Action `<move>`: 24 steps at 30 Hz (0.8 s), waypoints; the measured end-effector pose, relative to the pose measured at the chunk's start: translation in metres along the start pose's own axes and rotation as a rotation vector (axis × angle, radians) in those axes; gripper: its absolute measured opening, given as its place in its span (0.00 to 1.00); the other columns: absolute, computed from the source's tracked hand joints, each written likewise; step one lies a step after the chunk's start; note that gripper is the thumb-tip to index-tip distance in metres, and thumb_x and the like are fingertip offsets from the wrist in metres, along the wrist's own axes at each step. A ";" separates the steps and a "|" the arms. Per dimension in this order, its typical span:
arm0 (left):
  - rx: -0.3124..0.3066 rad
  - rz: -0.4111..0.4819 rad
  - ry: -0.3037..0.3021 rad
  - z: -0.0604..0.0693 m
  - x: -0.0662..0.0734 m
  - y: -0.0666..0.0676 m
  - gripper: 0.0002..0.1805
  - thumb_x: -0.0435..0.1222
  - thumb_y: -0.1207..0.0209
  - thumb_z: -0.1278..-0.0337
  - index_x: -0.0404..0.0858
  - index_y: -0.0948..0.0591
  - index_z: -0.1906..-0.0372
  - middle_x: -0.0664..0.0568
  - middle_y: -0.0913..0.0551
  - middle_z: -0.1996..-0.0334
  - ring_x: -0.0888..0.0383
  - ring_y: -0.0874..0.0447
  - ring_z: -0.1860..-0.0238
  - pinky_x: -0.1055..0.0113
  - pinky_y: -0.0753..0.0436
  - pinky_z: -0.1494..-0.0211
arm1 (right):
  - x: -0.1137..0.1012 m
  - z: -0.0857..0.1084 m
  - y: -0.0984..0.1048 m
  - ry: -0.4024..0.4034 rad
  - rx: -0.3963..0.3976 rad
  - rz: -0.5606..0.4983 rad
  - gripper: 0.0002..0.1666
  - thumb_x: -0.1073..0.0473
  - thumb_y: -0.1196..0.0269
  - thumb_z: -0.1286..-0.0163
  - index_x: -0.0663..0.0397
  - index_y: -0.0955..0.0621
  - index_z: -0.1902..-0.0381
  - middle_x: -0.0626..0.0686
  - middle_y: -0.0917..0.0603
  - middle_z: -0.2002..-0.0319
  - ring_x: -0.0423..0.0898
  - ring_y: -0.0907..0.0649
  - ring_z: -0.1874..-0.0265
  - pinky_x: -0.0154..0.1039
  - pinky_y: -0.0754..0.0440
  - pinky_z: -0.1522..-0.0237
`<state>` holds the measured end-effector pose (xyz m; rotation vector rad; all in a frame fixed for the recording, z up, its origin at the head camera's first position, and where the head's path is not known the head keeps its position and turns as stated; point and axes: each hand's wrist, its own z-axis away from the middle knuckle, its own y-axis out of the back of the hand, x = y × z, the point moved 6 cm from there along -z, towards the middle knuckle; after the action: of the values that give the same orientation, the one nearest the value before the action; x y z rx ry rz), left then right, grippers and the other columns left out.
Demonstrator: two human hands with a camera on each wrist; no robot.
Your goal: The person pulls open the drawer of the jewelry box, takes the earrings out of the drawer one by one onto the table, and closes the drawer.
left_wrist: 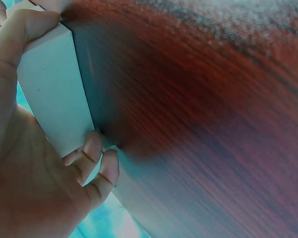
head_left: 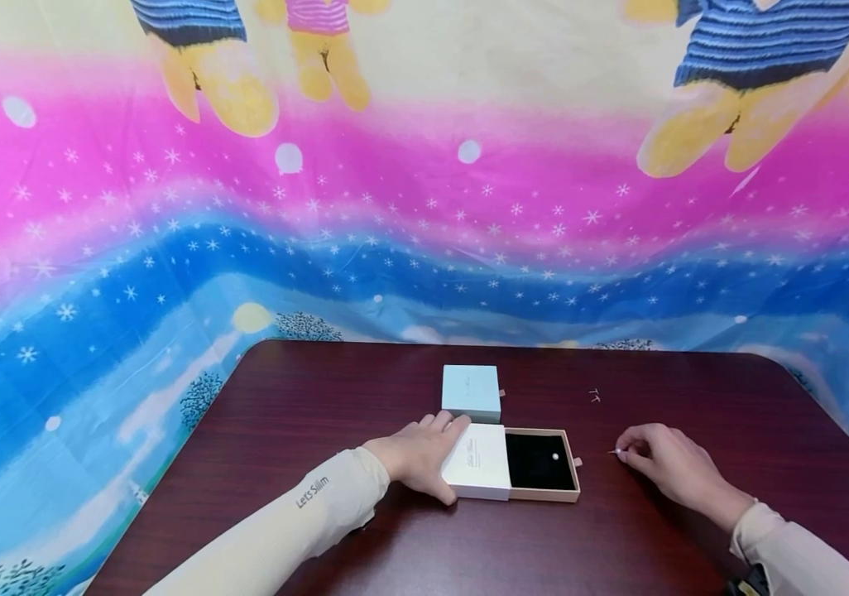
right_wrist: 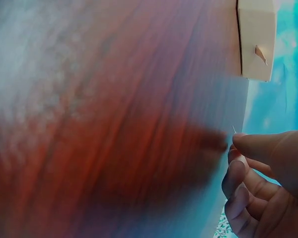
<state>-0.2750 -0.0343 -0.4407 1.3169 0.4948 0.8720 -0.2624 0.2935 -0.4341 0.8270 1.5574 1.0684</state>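
My left hand (head_left: 424, 455) grips the white box sleeve (head_left: 480, 463), thumb on the near side and fingers across its top and far edge. In the left wrist view the box end (left_wrist: 54, 89) lies between thumb and fingers. A drawer (head_left: 572, 497) sticks out of the sleeve to the right; its black pad (head_left: 532, 472) bears one pearl stud (head_left: 554, 456). To the right of the drawer, my right hand (head_left: 673, 463) pinches a small stud earring between thumb and forefinger, its thin pin (right_wrist: 234, 129) pointing out. The fingers hide most of that earring.
A pale blue box (head_left: 471, 391) with a small pull tab stands just behind the white one. Two tiny light-coloured pieces (head_left: 594, 396) lie on the dark wooden table (head_left: 365, 372) at the back right. A printed cloth (head_left: 424, 207) hangs behind the table.
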 end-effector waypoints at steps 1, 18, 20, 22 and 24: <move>-0.001 0.000 0.000 0.000 0.000 0.000 0.62 0.56 0.27 0.61 0.43 0.46 0.21 0.53 0.33 0.33 0.57 0.31 0.40 0.63 0.25 0.38 | 0.000 0.000 0.000 0.002 0.000 0.001 0.05 0.61 0.33 0.33 0.44 0.13 0.63 0.38 0.20 0.76 0.34 0.28 0.77 0.36 0.32 0.75; -0.007 0.011 0.003 0.002 0.001 0.002 0.61 0.55 0.27 0.60 0.44 0.46 0.21 0.53 0.33 0.33 0.57 0.31 0.40 0.62 0.26 0.37 | 0.001 0.000 -0.002 -0.008 -0.007 0.009 0.04 0.60 0.33 0.33 0.44 0.13 0.62 0.38 0.21 0.77 0.34 0.28 0.78 0.36 0.33 0.75; -0.006 0.010 0.001 0.002 0.001 0.002 0.61 0.55 0.27 0.60 0.44 0.46 0.21 0.52 0.33 0.32 0.57 0.31 0.39 0.62 0.26 0.37 | 0.001 0.000 -0.002 -0.008 -0.004 0.009 0.04 0.60 0.33 0.33 0.44 0.13 0.62 0.39 0.21 0.77 0.34 0.29 0.78 0.36 0.33 0.76; -0.003 0.009 0.001 0.001 0.001 0.002 0.62 0.55 0.27 0.61 0.43 0.46 0.21 0.52 0.33 0.32 0.57 0.31 0.39 0.62 0.26 0.37 | 0.002 0.000 -0.002 -0.007 -0.002 0.010 0.04 0.60 0.33 0.33 0.44 0.13 0.63 0.39 0.21 0.76 0.34 0.28 0.78 0.36 0.33 0.76; -0.002 0.008 -0.001 0.001 0.001 0.002 0.62 0.55 0.27 0.61 0.43 0.46 0.21 0.52 0.33 0.32 0.57 0.31 0.39 0.62 0.26 0.37 | 0.002 0.000 -0.003 -0.008 0.002 0.011 0.05 0.61 0.32 0.33 0.44 0.14 0.63 0.39 0.21 0.76 0.34 0.28 0.78 0.36 0.33 0.76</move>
<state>-0.2738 -0.0346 -0.4388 1.3186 0.4884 0.8783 -0.2624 0.2944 -0.4372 0.8414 1.5495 1.0707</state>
